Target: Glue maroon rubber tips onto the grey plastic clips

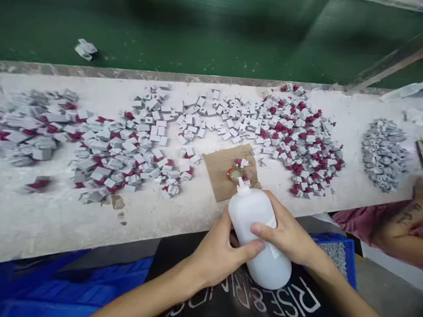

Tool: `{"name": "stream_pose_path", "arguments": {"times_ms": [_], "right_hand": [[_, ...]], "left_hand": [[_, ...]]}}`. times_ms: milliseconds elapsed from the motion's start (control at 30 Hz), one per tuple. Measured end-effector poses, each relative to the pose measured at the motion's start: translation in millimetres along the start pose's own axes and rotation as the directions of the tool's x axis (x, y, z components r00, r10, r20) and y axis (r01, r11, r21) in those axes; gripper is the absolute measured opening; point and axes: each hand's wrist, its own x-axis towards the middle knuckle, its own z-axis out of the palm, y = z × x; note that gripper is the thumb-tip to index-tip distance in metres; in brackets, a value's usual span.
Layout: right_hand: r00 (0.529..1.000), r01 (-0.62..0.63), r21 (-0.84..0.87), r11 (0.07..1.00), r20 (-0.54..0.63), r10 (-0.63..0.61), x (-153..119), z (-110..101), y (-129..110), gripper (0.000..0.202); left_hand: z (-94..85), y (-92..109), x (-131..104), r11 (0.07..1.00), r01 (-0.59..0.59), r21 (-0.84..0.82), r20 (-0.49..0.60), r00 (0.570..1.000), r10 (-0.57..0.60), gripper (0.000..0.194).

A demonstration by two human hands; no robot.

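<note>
Item 1: white btl (259,246), qty 1, w/ narrow nozzle (242,185). Held betw. L grip (218,253) and R grip (289,231), both wrapped round its body, thumbs laid on upper face; nozzle pointed away from wearer, towards cardboard pc (216,171).

Item 2: small cap (235,175), qty 1, orange rim, pale inside; placed on cardboard pc, just beyond both grips. Nozzle tip seen close by its near edge; contact or gap can't be told.

Item 3: red-and-white pc (242,162), qty 1, laid on same cardboard, just past cap as seen from grips.

Item 4: worktop (158,220), under cardboard. Grey pcs w/ dark-red bits heaped on it: L lot (109,154) out to L of L grip, R lot (304,141) beyond R grip and to its R; plainer pcs (231,123) spread betw., beyond cardboard.

Item 5: small grey parts (385,154), heaped well to R of R grip; co-worker's arm (401,226) near.

Step in hand (judged): btl being lined up w/ cap or emptied into it; which can't be told, no flow being visible. Next move (judged): steady hold by both grips, nozzle centred over cap, gentle squeeze or tilt, cap not to be knocked
</note>
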Motion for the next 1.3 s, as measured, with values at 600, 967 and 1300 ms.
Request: {"name": "stream_pose_path", "arguments": {"times_ms": [600, 967, 1300], "right_hand": [[0.996, -0.093, -0.031, 0.995, 0.001, 0.093, -3.7, 2.7, -10.0, 0.075], [0.99, -0.142, -0.064, 0.988, 0.001, 0.142, -7.5, 1.0, -20.9, 0.071], [0.986, -0.168, -0.046, 0.985, 0.007, 0.168, -7.9, 1.4, -29.6, 0.072]], "left_hand": [[-4.0, -5.3, 1.4, 0.996, -0.056, -0.066, 0.02, 0.998, 0.058, 0.069], [-3.3, -0.8, -0.8, 0.99, -0.056, -0.128, 0.049, 0.997, 0.063, 0.069], [-3.2, 0.6, -4.8, 0.984, -0.028, -0.177, 0.062, 0.997, 0.04, 0.071]]}}
